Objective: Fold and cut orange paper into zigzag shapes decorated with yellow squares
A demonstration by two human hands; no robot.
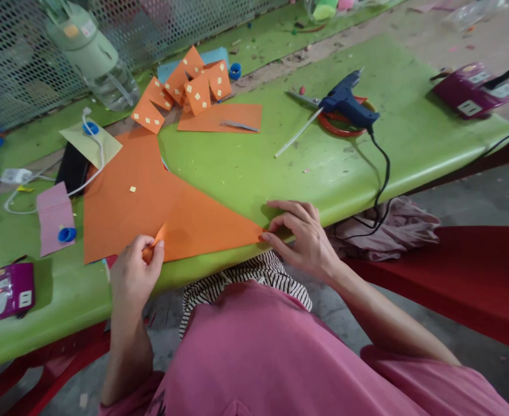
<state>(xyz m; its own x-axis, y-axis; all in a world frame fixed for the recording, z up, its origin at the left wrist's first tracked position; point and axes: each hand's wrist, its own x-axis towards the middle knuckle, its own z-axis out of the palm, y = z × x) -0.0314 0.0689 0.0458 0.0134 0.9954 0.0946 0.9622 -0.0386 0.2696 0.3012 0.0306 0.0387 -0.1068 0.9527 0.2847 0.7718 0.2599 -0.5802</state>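
A large orange paper sheet (pixel 128 216) lies near the table's front edge, one small pale square on it. Its right part narrows to a point. My left hand (pixel 137 268) pinches a raised edge of the orange paper between thumb and fingers. At the pointed right corner, my right hand (pixel 300 237) touches the paper with its fingertips, fingers bent and somewhat apart. Behind the sheet stand folded orange paper pieces (pixel 197 92) dotted with pale squares. Tweezers (pixel 240 125) rest on a smaller orange strip (pixel 211 118).
A blue glue gun (pixel 349 101) lies over orange-handled scissors (pixel 341 128), its cable hanging off the front edge. Purple power boxes (pixel 475 89) sit at both ends of the green table (pixel 254 167). A water bottle (pixel 93 63), white cable and blue caps are at the left.
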